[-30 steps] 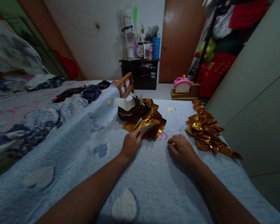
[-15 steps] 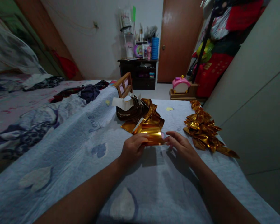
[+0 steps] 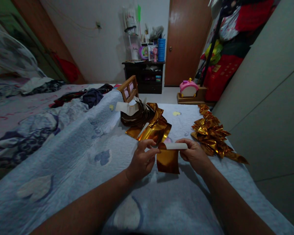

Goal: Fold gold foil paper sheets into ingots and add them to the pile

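Note:
A sheet of gold foil paper (image 3: 168, 162) is raised above the bed cover between my two hands. Its upper edge curls over and shows a white strip, while the gold part hangs down. My right hand (image 3: 194, 155) pinches the right end of that strip between thumb and fingers. At the left edge of the sheet, the fingertips of my left hand (image 3: 143, 158) are closed on its upper corner. Just beyond my hands lies a stack of gold foil paper (image 3: 154, 129), fanned out, with white edges and dark folded layers.
Folded gold foil pieces (image 3: 212, 133) form a pile along the right edge of the bed. A pale blue quilt (image 3: 88, 182) with leaf shapes covers the surface. A wooden rail (image 3: 129, 89) stands behind the stack, and crumpled bedding (image 3: 39, 127) lies at left.
The foil sheet has come off the stack toward me and now hangs down with its white edge showing. My right hand has closed on its right end; my left has moved slightly.

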`<action>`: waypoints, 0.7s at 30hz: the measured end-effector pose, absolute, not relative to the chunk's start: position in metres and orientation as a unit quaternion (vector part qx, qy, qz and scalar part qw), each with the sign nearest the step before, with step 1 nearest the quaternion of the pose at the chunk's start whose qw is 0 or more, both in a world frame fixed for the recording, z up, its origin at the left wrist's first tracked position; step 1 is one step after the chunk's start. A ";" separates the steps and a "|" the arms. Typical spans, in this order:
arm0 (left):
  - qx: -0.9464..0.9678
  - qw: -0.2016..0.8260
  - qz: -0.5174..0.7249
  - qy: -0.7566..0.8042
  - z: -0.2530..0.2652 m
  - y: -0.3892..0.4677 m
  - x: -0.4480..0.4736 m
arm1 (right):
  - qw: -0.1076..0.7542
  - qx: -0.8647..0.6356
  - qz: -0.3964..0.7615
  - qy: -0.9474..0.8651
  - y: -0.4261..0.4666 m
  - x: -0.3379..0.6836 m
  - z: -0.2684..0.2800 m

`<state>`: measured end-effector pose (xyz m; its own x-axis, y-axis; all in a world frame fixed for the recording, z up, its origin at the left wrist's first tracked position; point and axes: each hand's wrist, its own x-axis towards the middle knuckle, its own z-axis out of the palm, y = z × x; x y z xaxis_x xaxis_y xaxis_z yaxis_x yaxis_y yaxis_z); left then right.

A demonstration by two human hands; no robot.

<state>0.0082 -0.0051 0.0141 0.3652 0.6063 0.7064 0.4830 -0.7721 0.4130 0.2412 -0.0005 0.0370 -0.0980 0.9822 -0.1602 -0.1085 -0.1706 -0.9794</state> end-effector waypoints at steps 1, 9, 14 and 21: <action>0.816 0.103 0.452 0.346 0.014 -0.006 0.008 | 0.470 -0.491 0.585 -0.443 0.000 0.241 0.036; 0.726 0.463 0.347 0.373 0.019 -0.004 0.004 | 0.513 -0.472 0.531 -0.482 0.001 0.243 0.033; 0.600 0.674 0.283 0.326 0.018 -0.004 0.006 | 0.525 -0.424 0.529 -0.514 0.001 0.245 0.031; 0.445 0.808 0.283 0.264 0.010 0.001 0.007 | 0.450 -0.344 0.561 -0.604 -0.005 0.251 0.043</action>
